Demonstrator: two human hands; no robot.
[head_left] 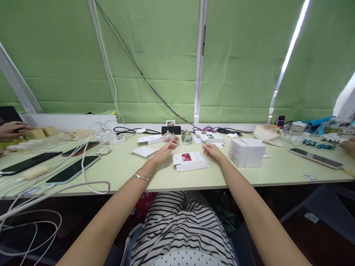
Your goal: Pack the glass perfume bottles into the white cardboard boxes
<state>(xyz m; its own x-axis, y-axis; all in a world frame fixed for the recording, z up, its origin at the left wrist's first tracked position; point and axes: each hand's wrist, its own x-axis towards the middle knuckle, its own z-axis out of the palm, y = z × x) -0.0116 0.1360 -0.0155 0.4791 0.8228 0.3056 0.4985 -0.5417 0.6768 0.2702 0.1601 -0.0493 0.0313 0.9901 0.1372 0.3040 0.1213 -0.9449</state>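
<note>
A white carton (191,161) with a red picture on its top lies on the table between my hands, its end flaps loose. Left of it, my left hand (164,150) is raised with fingers stretched forward, close to a pink glass ornament (171,139). Just right of the carton, my right hand (212,150) has its fingers curled together; anything in them is too small to make out. A clear greenish glass jar (186,137) with a pointed lid stands behind the carton, between the hands.
White boxes (246,152) stand at the right. Flattened white cartons (150,139) and another picture carton (211,136) lie behind. Phones (73,170) and white cables (83,164) crowd the left side. Other people's hands (13,128) show at both edges.
</note>
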